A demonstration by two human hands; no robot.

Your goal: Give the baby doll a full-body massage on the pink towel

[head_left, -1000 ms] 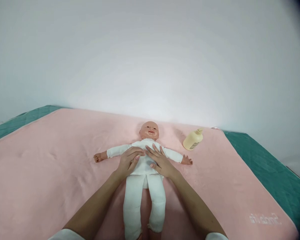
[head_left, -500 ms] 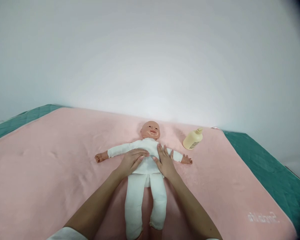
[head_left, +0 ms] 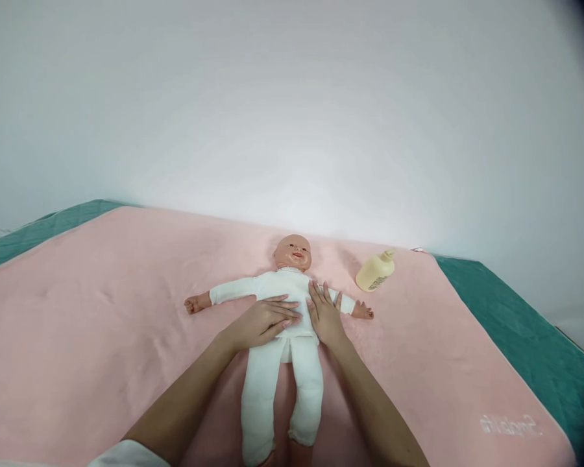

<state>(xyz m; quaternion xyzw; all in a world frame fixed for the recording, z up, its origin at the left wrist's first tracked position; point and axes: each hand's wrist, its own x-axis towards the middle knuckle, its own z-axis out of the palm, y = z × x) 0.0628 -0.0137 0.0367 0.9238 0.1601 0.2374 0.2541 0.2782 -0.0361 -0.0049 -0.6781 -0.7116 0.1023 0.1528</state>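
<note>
A baby doll in a white top and white trousers lies on its back, arms spread to the sides and head away from me. My left hand rests flat across the doll's belly, fingers stretched out and pointing right. Against the chest on the right side lies my right hand, its fingers spread and pointing up towards the shoulder. Neither hand grips anything. The doll's feet are cut off by the bottom of the view.
A pale yellow pump bottle is on the pink blanket, right of the doll's head. Under the blanket a green quilted cover shows at both sides. A plain white wall rises behind.
My left hand has slid a little right and down over the belly, its fingers now more spread. The right hand has shifted slightly right, its thumb now closer to the fingers.
</note>
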